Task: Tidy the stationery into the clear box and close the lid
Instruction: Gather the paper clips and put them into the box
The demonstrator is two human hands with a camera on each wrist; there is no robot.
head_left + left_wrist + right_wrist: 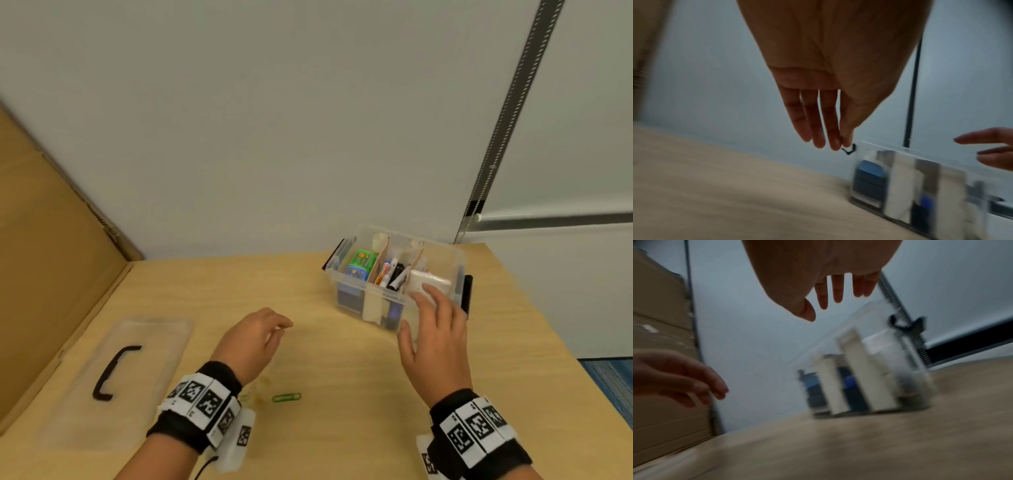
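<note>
From the head camera, the clear box (397, 281) stood open on the far right of the wooden bench (342, 428), its long axis running left to right, card dividers splitting it into three sections holding a green pack, markers and a white pack. The right hand (435, 339) hovered at its near right corner, fingers (432, 301) spread and relaxed, grasping nothing. The left hand (255, 337) hung further left, well apart from the box, fingers loosely curled and seemingly empty. A green paper clip (286, 397) lay near the left wrist, long axis left to right, beside pale bits too blurred to name. The flat clear lid (113, 383) with its black handle (113, 371) lay near left, closer to the left hand.

The left wrist view showed straight, released fingers (819, 120) above the bench, the blurred box to the right.

The right wrist view showed open fingers (837, 288) just before the glossy, hard-walled box (869, 378).
</note>
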